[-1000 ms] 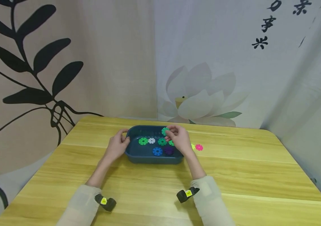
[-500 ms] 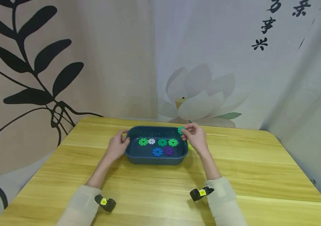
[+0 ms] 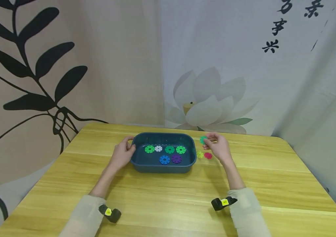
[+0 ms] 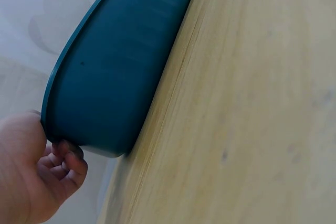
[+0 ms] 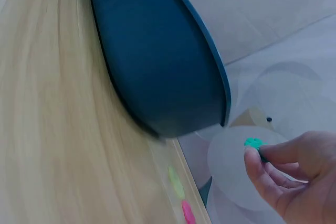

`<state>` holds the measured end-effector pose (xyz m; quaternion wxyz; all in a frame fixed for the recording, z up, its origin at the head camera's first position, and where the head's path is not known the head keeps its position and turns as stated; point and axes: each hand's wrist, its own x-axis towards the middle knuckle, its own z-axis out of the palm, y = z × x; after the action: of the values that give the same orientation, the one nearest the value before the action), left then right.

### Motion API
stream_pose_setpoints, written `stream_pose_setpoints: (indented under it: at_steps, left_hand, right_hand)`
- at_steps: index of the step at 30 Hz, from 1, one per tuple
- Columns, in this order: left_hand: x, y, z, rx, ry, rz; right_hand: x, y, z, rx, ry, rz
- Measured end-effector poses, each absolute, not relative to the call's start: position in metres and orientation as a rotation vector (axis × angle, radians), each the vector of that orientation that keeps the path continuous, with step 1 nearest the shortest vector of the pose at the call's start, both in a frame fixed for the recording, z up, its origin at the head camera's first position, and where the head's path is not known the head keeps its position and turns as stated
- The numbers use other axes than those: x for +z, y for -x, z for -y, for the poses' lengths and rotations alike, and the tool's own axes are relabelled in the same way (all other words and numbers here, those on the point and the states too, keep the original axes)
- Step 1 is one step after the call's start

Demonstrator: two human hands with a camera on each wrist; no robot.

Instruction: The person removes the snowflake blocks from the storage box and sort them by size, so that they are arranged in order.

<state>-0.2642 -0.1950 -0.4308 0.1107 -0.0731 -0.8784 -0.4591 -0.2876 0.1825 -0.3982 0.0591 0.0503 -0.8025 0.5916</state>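
A dark blue plastic basin (image 3: 163, 168) stands on the table, its left rim gripped by my left hand (image 3: 122, 153) between thumb and fingers. Green snowflake disc (image 3: 203, 140) is pinched between thumb and fingertips of my right hand (image 3: 219, 147), held in the air to the right of the basin. Inside the basin lie several notched discs: a light green disc (image 3: 149, 149), a white disc (image 3: 158, 148), a blue disc (image 3: 164, 160) and a purple disc (image 3: 176, 159) among them. In the right wrist view the pinched disc (image 5: 254, 143) is partly covered by the fingers.
A yellow disc (image 3: 200, 154) and a pink disc (image 3: 208, 155) lie side by side on the wooden table (image 3: 162, 204), just right of the basin and below my right hand. A printed curtain (image 3: 126, 65) hangs behind the table's back edge.
My right hand has moved right with the green snowflake disc, from above the basin to beyond its right rim. The yellow and pink discs show again. My left hand has stayed on the rim.
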Motion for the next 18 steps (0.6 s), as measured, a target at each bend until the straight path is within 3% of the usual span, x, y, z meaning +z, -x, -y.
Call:
stream_pose_setpoints:
  at_steps: [18]
  left_hand:
    - [-0.430, 0.263, 0.195, -1.331, 0.207, 2.580]
  right_hand:
    - [-0.418, 0.283, -0.236, 1.602, 0.061, 2.687]
